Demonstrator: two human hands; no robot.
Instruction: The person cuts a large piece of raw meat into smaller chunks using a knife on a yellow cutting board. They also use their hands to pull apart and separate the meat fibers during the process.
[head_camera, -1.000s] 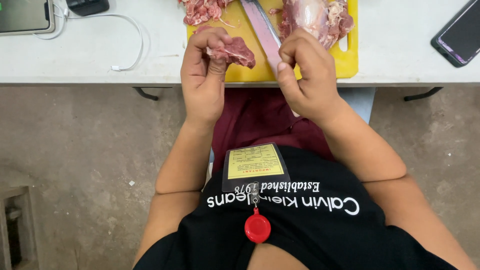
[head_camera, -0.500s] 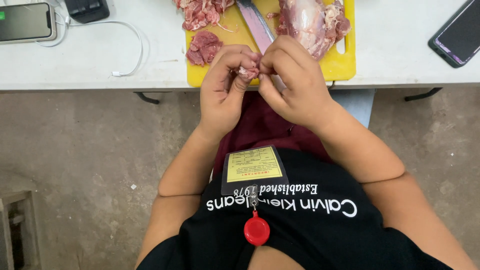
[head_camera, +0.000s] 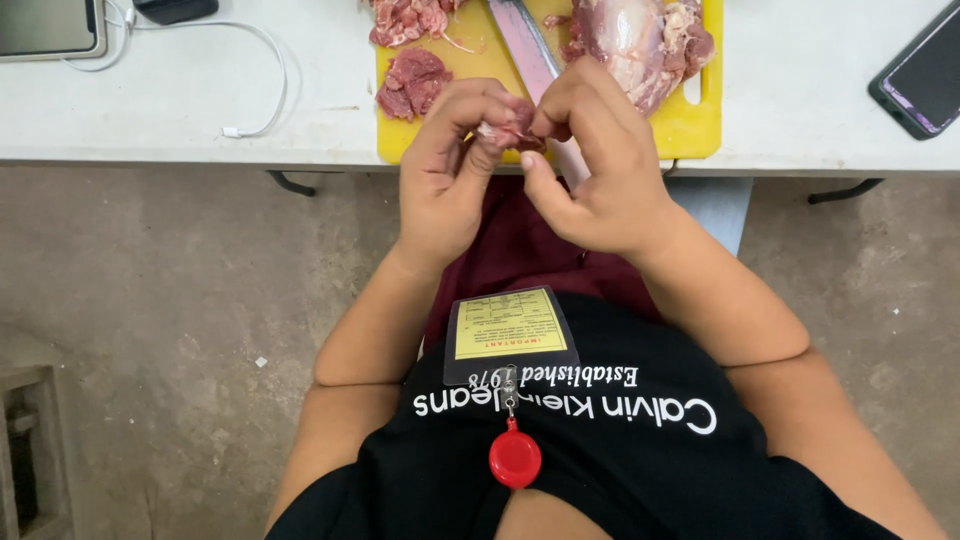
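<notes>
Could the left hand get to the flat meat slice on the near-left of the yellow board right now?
Probably yes: the meat slice lies uncovered just beyond the left hand, but both hands are pinching a small meat scrap.

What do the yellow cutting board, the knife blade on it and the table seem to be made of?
Yellow cutting board: probably plastic, given the uniform bright colour, matte face and moulded handle slot. Knife blade: looks like metal, flat, grey and faintly shiny. Table: smooth white top, maybe plastic or laminate; the picture cannot settle which. Both hands, left hand and right hand, pinch a small meat piece.
</notes>
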